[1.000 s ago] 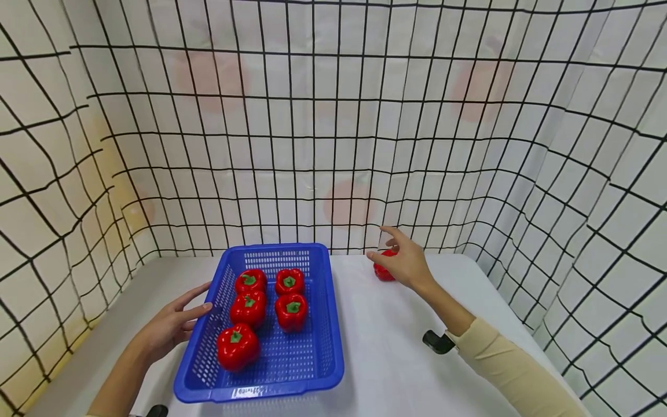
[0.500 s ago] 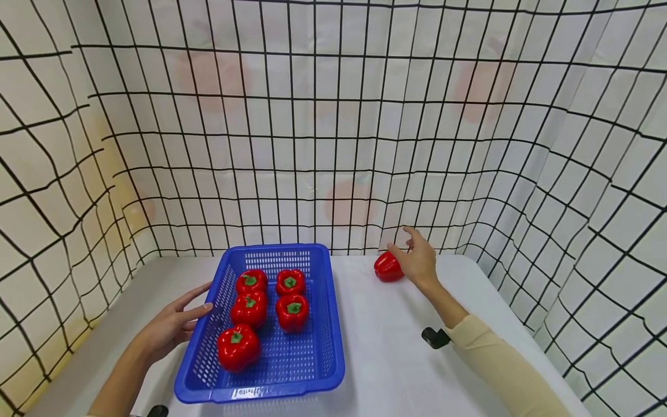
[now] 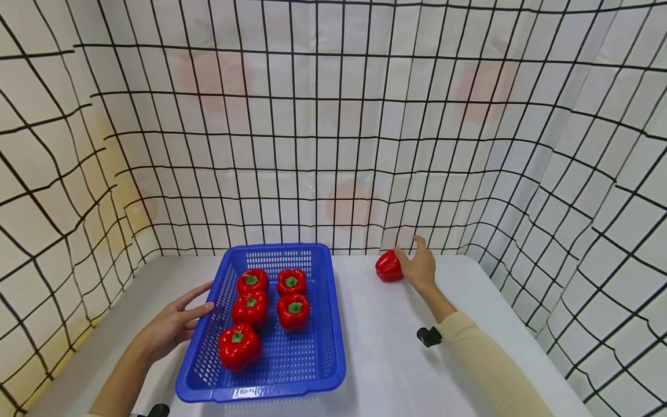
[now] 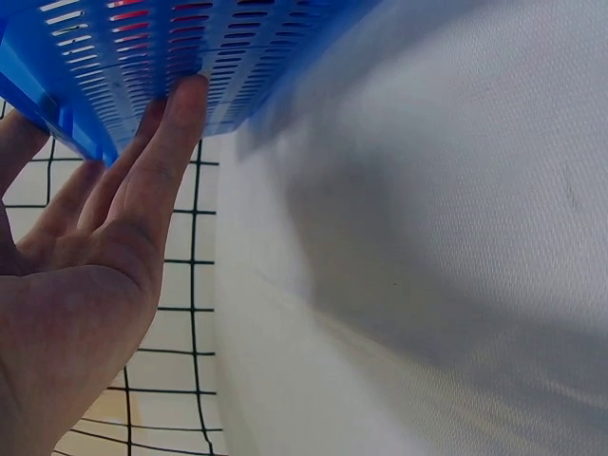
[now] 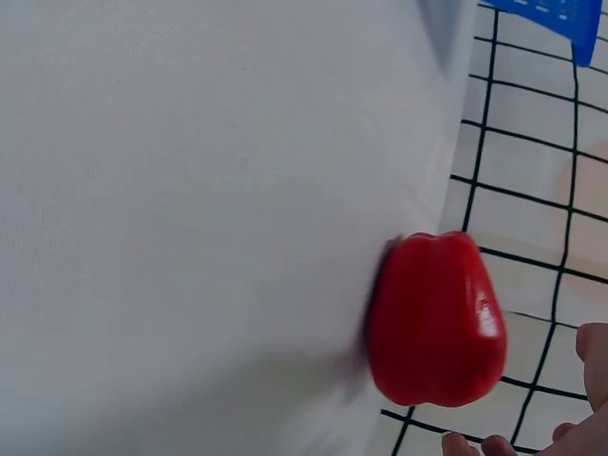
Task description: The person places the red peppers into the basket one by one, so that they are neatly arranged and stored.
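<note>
My left hand (image 3: 165,329) is at the left side of a blue perforated plastic basket (image 3: 292,387). Its thumb touches the rim, and in the left wrist view its long fingers (image 4: 152,180) rest almost straight against the outer wall. Several glossy red bell peppers with green stems stand inside, such as the front one (image 3: 239,348). Another red bell pepper (image 3: 388,266) lies on its side on the table near the back. My right hand (image 3: 423,269) is at that pepper's right end, thumb and fingers spread. The right wrist view shows this pepper (image 5: 437,323) with a gap to the visible fingers.
A white cloth-covered table (image 3: 380,359) carries the basket. Black grid netting (image 3: 312,139) over white sheets walls off the back and both sides, close behind the lone pepper. A small black device (image 3: 429,337) sits at the right wrist.
My right hand has moved rightward from over the lone bell pepper, then lowered toward its right end, leaving more of the pepper uncovered. The left hand and basket have stayed put.
</note>
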Demonstrator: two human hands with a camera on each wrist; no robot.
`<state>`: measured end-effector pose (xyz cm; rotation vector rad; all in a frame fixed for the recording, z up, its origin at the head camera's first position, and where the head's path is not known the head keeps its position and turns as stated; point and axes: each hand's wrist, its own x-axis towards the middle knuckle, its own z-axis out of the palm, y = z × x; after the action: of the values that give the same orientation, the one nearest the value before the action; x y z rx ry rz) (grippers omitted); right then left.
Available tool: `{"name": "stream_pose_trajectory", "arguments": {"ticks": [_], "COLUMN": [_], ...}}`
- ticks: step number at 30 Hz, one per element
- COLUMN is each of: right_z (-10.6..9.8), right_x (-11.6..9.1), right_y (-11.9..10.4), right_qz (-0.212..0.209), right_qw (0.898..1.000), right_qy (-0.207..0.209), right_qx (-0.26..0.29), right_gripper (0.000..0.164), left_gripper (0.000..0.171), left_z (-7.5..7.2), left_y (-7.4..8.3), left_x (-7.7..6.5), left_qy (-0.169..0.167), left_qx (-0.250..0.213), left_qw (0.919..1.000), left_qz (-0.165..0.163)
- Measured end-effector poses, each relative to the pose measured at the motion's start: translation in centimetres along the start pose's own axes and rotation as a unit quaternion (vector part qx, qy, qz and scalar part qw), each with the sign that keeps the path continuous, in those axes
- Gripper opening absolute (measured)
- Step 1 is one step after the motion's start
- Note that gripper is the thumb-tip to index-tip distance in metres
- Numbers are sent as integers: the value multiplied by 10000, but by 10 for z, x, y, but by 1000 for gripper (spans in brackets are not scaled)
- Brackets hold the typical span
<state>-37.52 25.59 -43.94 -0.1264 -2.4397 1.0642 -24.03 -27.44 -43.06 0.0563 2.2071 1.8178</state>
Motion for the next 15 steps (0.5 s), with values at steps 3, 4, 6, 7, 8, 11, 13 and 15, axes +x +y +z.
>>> {"name": "stream_pose_trajectory", "arguments": {"ticks": [3,4,6,7,8,11,13,15], "right_z": [5,6,9,11,12,16,17,18], "right_x": [1,1,0,-1,-1,-2,-3,-4], "right_y": [5,6,9,11,12,15,17,17], "right_qz": [139,198,360,437,512,683,739,760], "right_qw": [9999,9998,9992,9988,9983,9968,9962,9961], "right_qy": [14,-19,-121,-186,-255,-385,-427,-417], "right_qx": [-26,-50,-79,-106,-121,-178,-173,-153], "right_gripper": [63,63,61,61,60,59,58,57], "left_gripper": [81,81,81,82,82,81,81,80], "left_z": [0,0,0,0,0,0,-1,-2], "left_y": [0,0,0,0,0,0,0,0], "left_x": [0,0,0,0,0,0,0,0], "left_qy": [3,14,26,32,33,3,-24,-80], "left_qx": [20,23,24,27,24,6,-10,-13], "left_qw": [10000,10000,10000,10000,10000,10000,10000,9999], "left_qz": [14,10,-5,-11,-16,-3,23,69]}}
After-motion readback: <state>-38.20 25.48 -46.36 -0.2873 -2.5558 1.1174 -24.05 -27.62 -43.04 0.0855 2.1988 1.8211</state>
